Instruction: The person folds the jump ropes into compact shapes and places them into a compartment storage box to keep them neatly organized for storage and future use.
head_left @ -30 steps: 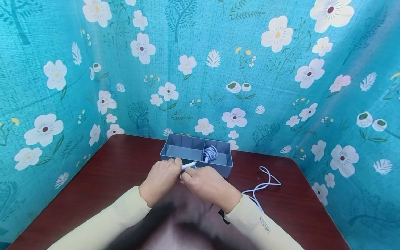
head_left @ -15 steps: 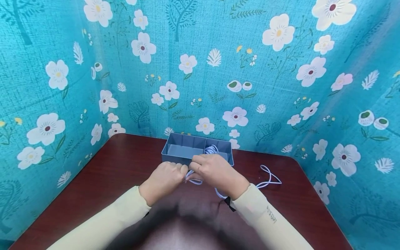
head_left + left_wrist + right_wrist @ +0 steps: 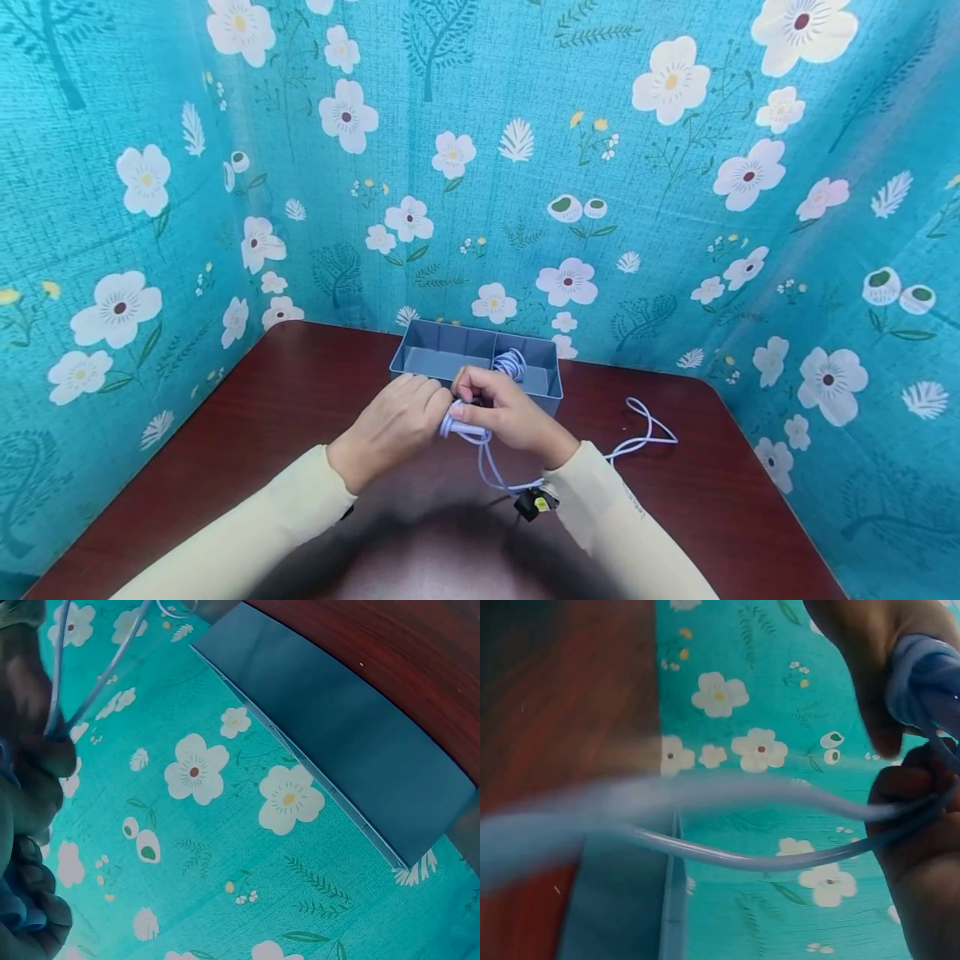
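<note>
In the head view, my left hand (image 3: 397,421) grips a wound bundle of pale lilac cable (image 3: 467,429) in front of the box. Close against it, my right hand (image 3: 510,417) pinches the cable's loose strand with thumb and fingers. From there the strand droops below the right wrist and runs on to the right across the table. The right wrist view shows the wound coil (image 3: 922,679) in the upper hand and two strands of cable (image 3: 757,861) trailing from the lower hand. Part of the bundle is hidden inside the left fist.
Behind the hands stands a grey-blue divided box (image 3: 431,360) with a second coiled cable (image 3: 510,364) in its right compartment. A loop of loose cable (image 3: 645,425) lies on the dark red table (image 3: 315,375) at the right. A flowered teal curtain (image 3: 480,233) surrounds the table.
The right hand has moved up and round the bundle, and its thumb now faces the camera. The strand winds around the bundle near the left fist. The left hand stays almost in place.
</note>
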The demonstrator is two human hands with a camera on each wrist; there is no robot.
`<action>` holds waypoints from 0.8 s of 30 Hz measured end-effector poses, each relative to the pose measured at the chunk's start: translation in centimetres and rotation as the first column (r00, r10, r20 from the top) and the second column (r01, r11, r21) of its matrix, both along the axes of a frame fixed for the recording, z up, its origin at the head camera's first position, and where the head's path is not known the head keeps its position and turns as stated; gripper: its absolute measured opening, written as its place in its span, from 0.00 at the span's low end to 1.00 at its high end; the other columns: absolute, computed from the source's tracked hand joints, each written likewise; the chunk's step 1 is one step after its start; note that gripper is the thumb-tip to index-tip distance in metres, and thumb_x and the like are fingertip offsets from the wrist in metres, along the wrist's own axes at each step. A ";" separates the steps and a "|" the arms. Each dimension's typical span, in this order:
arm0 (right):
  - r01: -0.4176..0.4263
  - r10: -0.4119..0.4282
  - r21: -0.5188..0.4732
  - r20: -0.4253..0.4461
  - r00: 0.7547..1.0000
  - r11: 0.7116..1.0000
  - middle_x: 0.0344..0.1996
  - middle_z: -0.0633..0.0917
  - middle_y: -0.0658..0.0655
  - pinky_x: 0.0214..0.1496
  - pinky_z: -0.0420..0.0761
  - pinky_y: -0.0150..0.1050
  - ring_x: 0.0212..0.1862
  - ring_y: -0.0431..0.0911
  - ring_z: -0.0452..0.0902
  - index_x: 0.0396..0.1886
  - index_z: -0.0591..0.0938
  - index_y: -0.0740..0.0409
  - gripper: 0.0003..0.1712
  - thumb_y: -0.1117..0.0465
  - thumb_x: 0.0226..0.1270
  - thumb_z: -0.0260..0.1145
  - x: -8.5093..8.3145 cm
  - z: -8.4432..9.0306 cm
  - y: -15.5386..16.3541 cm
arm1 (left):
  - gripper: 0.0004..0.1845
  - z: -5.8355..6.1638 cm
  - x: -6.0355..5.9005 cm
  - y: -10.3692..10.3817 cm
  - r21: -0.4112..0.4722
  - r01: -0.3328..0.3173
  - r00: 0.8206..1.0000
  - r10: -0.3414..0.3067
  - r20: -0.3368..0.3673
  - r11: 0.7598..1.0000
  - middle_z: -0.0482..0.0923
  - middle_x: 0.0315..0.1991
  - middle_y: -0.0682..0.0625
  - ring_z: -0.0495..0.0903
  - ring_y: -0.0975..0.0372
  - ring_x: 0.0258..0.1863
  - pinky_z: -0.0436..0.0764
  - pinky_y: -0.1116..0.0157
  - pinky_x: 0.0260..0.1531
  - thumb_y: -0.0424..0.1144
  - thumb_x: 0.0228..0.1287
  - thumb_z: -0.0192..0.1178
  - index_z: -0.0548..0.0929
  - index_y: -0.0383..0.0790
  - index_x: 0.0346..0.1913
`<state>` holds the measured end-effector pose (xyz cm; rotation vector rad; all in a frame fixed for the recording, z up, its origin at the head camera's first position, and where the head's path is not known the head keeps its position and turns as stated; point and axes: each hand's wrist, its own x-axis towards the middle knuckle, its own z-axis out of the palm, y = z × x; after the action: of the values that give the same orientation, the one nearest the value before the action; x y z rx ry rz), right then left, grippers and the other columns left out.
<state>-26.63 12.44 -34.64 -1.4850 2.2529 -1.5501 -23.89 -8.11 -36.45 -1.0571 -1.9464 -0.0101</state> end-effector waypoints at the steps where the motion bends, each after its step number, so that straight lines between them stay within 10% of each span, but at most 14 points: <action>1: -0.019 0.020 -0.038 0.029 0.999 0.999 0.29 0.73 0.54 0.28 0.68 0.34 0.30 0.45 0.69 0.30 0.70 0.57 0.08 0.70 0.68 0.59 -0.1 -0.3 -0.1 | 0.04 0.0 0.0 0.0 0.019 0.005 1.000 -0.005 0.016 1.000 0.65 0.22 0.49 0.63 0.60 0.21 0.62 0.66 0.22 0.29 0.63 0.52 0.74 0.37 0.30; 9: -0.046 0.068 -0.138 0.154 0.986 0.989 0.26 0.75 0.56 0.28 0.70 0.32 0.30 0.44 0.71 0.32 0.75 0.63 0.05 0.71 0.70 0.55 -0.3 -1.6 -0.2 | 0.12 0.3 0.3 -0.4 0.135 0.082 0.996 -0.084 0.008 0.987 0.71 0.27 0.46 0.69 0.58 0.26 0.72 0.65 0.25 0.29 0.45 0.69 0.79 0.33 0.34; 20: -0.033 0.042 -0.059 0.167 0.985 0.998 0.23 0.75 0.55 0.24 0.69 0.33 0.27 0.45 0.72 0.31 0.73 0.60 0.08 0.64 0.71 0.57 -0.4 -1.8 0.3 | 0.06 0.2 0.0 -0.4 0.110 0.042 0.996 -0.033 -0.084 0.993 0.66 0.20 0.48 0.66 0.59 0.18 0.65 0.65 0.18 0.32 0.56 0.53 0.73 0.37 0.23; 24: -0.129 0.148 -0.081 0.309 0.940 0.988 0.23 0.78 0.50 0.24 0.70 0.31 0.25 0.41 0.74 0.33 0.72 0.60 0.15 0.53 0.75 0.54 -0.7 -2.6 0.5 | 0.10 0.4 0.1 -0.1 0.047 0.009 0.994 -0.004 -0.105 0.999 0.66 0.20 0.48 0.67 0.59 0.19 0.66 0.65 0.19 0.32 0.63 0.46 0.73 0.37 0.24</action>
<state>-27.30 12.92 -37.22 -1.2685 1.9009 -1.6853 -23.79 -8.25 -36.07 -1.0133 -1.8394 -0.0047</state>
